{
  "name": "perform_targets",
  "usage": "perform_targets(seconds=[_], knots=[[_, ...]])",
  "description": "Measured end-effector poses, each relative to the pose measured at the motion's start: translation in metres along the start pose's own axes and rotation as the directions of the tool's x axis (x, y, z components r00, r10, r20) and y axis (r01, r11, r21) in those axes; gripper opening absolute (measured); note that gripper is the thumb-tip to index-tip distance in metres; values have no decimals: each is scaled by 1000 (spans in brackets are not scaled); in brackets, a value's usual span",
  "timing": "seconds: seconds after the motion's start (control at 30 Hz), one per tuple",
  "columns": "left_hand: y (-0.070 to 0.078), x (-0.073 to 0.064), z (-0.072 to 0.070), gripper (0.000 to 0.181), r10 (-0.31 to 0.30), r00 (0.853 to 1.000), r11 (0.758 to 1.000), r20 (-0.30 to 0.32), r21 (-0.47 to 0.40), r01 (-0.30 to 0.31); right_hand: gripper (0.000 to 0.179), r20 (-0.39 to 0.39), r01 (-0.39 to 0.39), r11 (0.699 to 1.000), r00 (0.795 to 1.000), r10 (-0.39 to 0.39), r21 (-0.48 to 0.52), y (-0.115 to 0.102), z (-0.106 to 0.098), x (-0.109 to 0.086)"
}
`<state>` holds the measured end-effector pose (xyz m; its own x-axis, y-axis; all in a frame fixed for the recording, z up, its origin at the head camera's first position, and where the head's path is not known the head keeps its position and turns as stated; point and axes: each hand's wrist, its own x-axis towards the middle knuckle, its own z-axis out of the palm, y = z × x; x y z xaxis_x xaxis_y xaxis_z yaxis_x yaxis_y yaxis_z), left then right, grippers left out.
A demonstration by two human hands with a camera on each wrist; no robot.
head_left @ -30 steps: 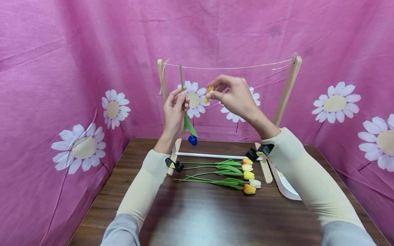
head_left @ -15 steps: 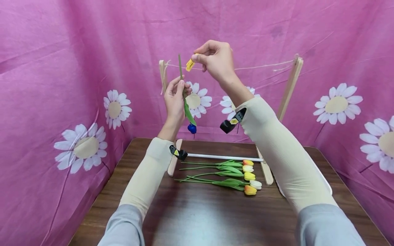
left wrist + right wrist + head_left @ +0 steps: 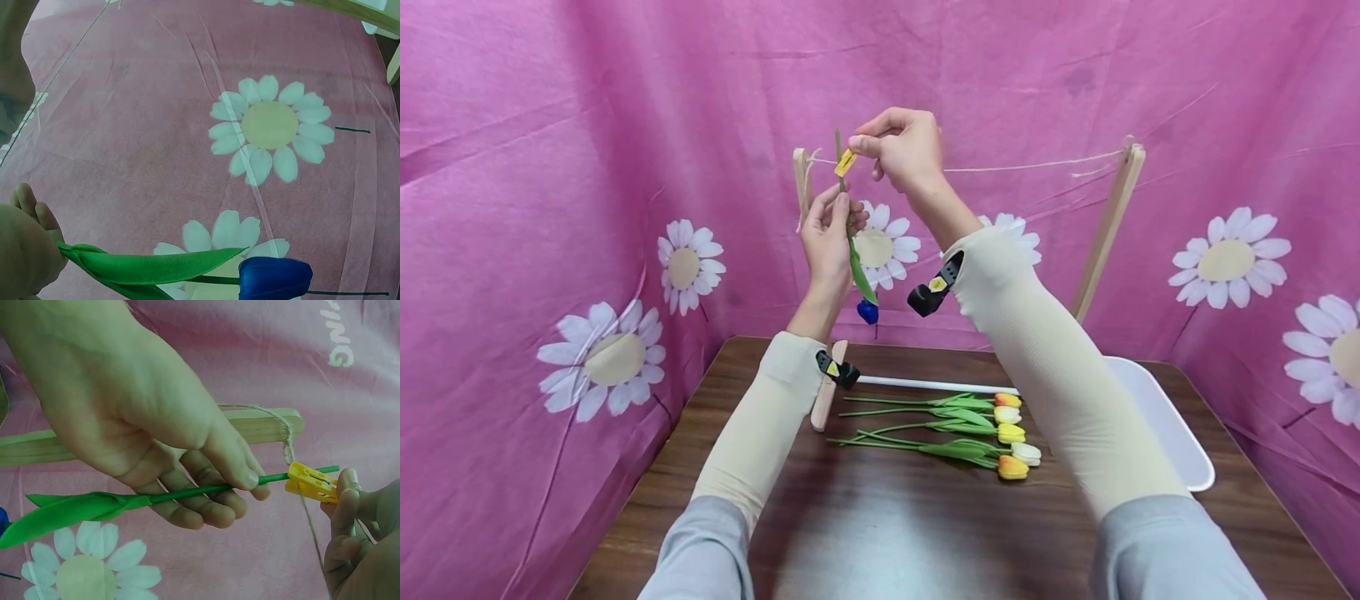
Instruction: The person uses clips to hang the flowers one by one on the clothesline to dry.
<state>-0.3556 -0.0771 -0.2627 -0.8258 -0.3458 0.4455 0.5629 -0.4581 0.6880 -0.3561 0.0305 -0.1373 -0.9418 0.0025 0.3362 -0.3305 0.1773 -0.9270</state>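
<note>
Blue tulip (image 3: 868, 312) head-down at string (image 3: 1000, 169), stem (image 3: 274, 478) pinched by fingers of left hand (image 3: 827, 242). Yellow clip (image 3: 846, 162), clamped in fingers of right hand (image 3: 906, 150), shifted from beside stem onto it: fastening seemingly begun. 5 tulips (image 3: 1011, 433) on counter (image 3: 880, 533).

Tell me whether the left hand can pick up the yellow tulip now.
Probably not: the left hand holds the blue tulip by its stem, though the yellow tulip's bloom lies uncovered on the table.

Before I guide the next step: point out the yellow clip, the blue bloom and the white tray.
Yellow clip (image 3: 307, 476), right wrist view: middle of its body.
Blue bloom (image 3: 275, 278), left wrist view: middle of its petals.
White tray (image 3: 1161, 408), head view: bare inner floor.
</note>
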Motion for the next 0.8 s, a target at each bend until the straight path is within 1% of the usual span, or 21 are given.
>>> perform_targets(seconds=[0.2,0.3,0.43,0.6,0.8], knots=[[2,-1,0,32,-27,999,1000,-24,10,28,21,40,-28,998,999,30,-56,4,5,-1],[2,-1,0,30,-42,999,999,-33,31,43,29,60,-18,994,998,25,-108,5,5,-1],[2,-1,0,30,-46,998,997,-35,68,48,36,82,29,986,997,-15,-167,7,3,-4],[0,-2,-1,33,-44,999,994,-23,94,46,37,109,57,989,993,-42,-138,9,-3,-8],[-1,-4,-4,33,-25,1000,993,1,116,25,28,62,124,990,991,-120,-66,12,-22,-15]])
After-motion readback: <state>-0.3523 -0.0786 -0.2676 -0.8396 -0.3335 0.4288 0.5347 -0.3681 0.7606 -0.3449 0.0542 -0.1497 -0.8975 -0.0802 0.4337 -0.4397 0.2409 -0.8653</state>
